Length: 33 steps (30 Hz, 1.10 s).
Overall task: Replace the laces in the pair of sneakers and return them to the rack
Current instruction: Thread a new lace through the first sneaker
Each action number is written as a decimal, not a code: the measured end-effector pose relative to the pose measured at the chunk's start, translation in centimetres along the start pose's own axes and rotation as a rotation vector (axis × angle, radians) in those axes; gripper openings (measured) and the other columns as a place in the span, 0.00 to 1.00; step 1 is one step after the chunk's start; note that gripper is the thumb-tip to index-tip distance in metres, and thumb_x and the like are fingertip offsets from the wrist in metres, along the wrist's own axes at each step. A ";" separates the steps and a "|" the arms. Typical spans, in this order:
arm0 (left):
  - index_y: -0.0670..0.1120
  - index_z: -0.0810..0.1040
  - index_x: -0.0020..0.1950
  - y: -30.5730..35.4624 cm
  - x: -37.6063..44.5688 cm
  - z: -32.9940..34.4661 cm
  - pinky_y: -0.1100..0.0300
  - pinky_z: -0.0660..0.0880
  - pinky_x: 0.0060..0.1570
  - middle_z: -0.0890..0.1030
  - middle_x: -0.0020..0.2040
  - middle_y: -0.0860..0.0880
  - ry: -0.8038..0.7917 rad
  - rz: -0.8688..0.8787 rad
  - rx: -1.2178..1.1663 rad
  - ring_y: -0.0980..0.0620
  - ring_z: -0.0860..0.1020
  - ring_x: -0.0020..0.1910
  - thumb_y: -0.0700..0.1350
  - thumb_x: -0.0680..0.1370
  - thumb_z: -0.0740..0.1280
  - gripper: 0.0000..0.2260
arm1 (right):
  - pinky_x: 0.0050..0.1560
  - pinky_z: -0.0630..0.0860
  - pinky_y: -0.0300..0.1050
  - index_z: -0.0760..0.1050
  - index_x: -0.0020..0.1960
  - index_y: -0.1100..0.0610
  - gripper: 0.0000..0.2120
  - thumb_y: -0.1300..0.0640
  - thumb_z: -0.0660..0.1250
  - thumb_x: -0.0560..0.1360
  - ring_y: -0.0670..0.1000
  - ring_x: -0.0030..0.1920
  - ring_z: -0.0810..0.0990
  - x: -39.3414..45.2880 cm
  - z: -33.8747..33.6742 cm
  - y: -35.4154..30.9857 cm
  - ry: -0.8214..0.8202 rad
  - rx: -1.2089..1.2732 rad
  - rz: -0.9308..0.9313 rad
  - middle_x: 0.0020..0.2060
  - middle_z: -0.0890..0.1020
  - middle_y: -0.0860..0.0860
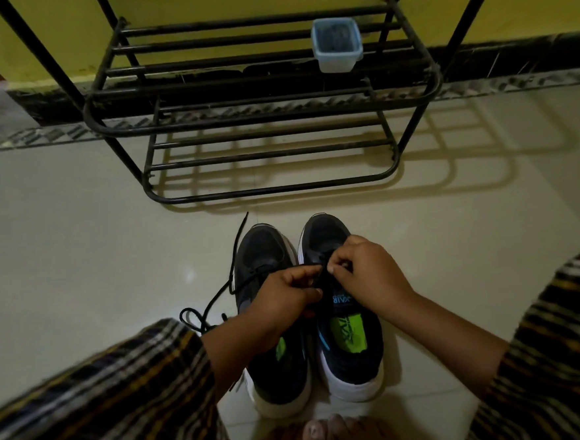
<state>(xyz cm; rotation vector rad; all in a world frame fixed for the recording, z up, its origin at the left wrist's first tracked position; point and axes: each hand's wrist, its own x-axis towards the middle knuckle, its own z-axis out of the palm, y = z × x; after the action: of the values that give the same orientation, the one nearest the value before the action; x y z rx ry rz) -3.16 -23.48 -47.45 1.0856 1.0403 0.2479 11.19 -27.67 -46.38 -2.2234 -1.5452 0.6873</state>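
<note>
Two dark sneakers with white soles and green insoles stand side by side on the floor, toes pointing at the rack: the left sneaker (272, 324) and the right sneaker (348, 339). My left hand (284, 299) and my right hand (368, 272) meet over the right sneaker's tongue, each pinching its black lace (325, 275). A loose black lace (215, 300) trails from the left sneaker across the floor to its left. The black metal shoe rack (264, 118) stands just beyond the shoes.
A small clear plastic box (337, 44) with dark contents sits on the rack's upper shelf at the right. The rack backs onto a yellow wall. Pale floor tiles surround the shoes. My striped-clothed knees flank them and my bare toes (324, 434) lie behind the heels.
</note>
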 end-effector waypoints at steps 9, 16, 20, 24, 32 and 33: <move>0.48 0.79 0.55 -0.1 -0.1 -0.3 0.66 0.78 0.37 0.83 0.45 0.52 -0.023 0.013 0.010 0.58 0.82 0.40 0.30 0.76 0.63 0.15 | 0.45 0.74 0.45 0.79 0.38 0.57 0.05 0.60 0.68 0.73 0.51 0.42 0.77 -0.3 1.0 0.5 0.115 0.175 0.080 0.41 0.76 0.51; 0.50 0.79 0.52 -0.2 0.0 -0.3 0.64 0.79 0.40 0.83 0.46 0.51 -0.010 0.007 0.024 0.55 0.81 0.43 0.31 0.76 0.63 0.15 | 0.45 0.75 0.49 0.78 0.36 0.55 0.07 0.60 0.69 0.72 0.52 0.41 0.77 -0.7 1.0 0.7 0.090 0.184 0.039 0.41 0.77 0.51; 0.46 0.78 0.60 -0.3 0.1 -0.3 0.57 0.79 0.48 0.83 0.53 0.47 0.008 -0.002 0.054 0.49 0.81 0.49 0.32 0.76 0.65 0.16 | 0.44 0.75 0.49 0.80 0.41 0.58 0.06 0.57 0.67 0.74 0.53 0.42 0.77 -0.7 1.0 0.4 0.052 0.066 0.017 0.44 0.75 0.51; 0.48 0.78 0.58 -0.3 0.2 -0.3 0.59 0.79 0.46 0.83 0.49 0.49 0.004 -0.002 0.037 0.52 0.81 0.46 0.32 0.76 0.64 0.16 | 0.44 0.74 0.45 0.79 0.40 0.58 0.06 0.58 0.67 0.74 0.52 0.44 0.77 -0.2 0.8 0.1 0.038 0.043 0.068 0.43 0.73 0.50; 0.46 0.73 0.67 -0.2 0.4 -0.2 0.64 0.79 0.39 0.82 0.51 0.50 0.009 -0.011 0.042 0.54 0.80 0.45 0.32 0.76 0.64 0.21 | 0.46 0.75 0.48 0.79 0.39 0.58 0.06 0.59 0.67 0.74 0.53 0.44 0.77 -0.2 1.1 0.5 0.086 0.092 0.072 0.44 0.76 0.52; 0.48 0.71 0.68 -0.2 0.4 -0.2 0.65 0.79 0.38 0.81 0.49 0.51 0.006 -0.007 0.035 0.55 0.80 0.43 0.31 0.76 0.64 0.23 | 0.46 0.74 0.46 0.79 0.38 0.58 0.06 0.59 0.67 0.74 0.53 0.44 0.77 0.0 1.0 0.5 0.108 0.117 0.098 0.43 0.76 0.52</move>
<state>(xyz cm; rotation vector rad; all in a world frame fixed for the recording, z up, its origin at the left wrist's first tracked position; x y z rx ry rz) -3.12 -23.21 -47.83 1.1130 1.0571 0.2286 11.02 -27.87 -47.54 -2.2219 -1.3183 0.6559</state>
